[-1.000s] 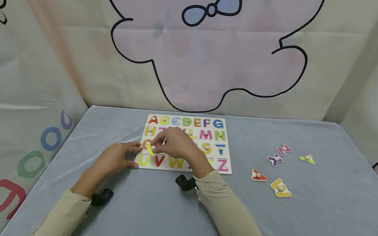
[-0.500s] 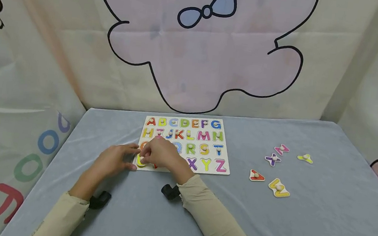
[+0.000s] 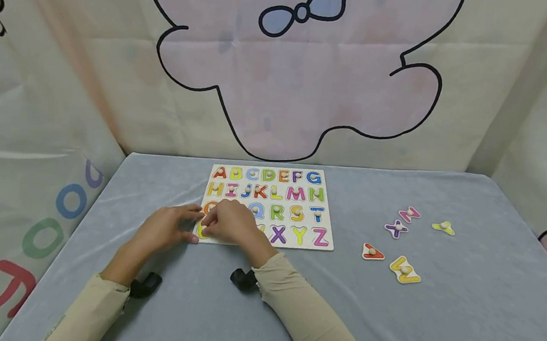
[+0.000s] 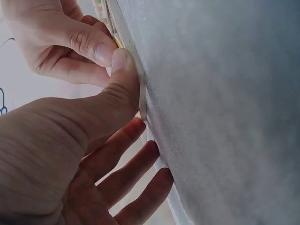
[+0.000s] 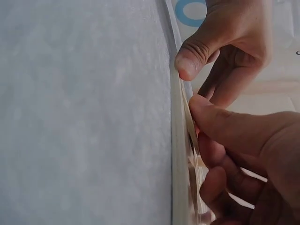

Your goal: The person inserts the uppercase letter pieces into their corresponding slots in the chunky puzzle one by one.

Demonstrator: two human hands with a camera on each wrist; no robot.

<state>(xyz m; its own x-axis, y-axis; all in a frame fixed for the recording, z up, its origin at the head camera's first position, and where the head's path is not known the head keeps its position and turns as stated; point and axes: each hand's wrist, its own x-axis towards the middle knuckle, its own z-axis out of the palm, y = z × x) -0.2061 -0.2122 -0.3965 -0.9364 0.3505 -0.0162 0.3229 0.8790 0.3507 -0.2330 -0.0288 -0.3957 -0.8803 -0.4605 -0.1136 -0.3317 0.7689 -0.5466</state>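
Note:
A white alphabet puzzle board (image 3: 321, 205) lies on the table with knobbed letters in its upper rows. At its near-left corner my right hand (image 3: 233, 223) pinches a yellow letter U puzzle piece (image 3: 202, 231), mostly hidden by the fingers. The right wrist view shows the piece's edge (image 5: 188, 115) slightly tilted against the board, under thumb and fingertips. My left hand (image 3: 161, 232) rests at the board's left edge with fingers loosely spread. In the left wrist view, its thumb (image 4: 123, 77) touches the board's edge beside the right hand (image 4: 70, 42).
Loose letter pieces lie to the right: a pink one (image 3: 409, 214), a purple X (image 3: 396, 229), a yellow Y (image 3: 443, 227), a red-orange V-shaped one (image 3: 373, 252) and a yellow W (image 3: 405, 270). A grey cloth (image 3: 257, 315) covers the table; a printed curtain (image 3: 293, 83) hangs behind.
My right hand has moved left and down with the yellow U, from above the board's third row to its near-left corner. The left hand has stayed at the board's edge.

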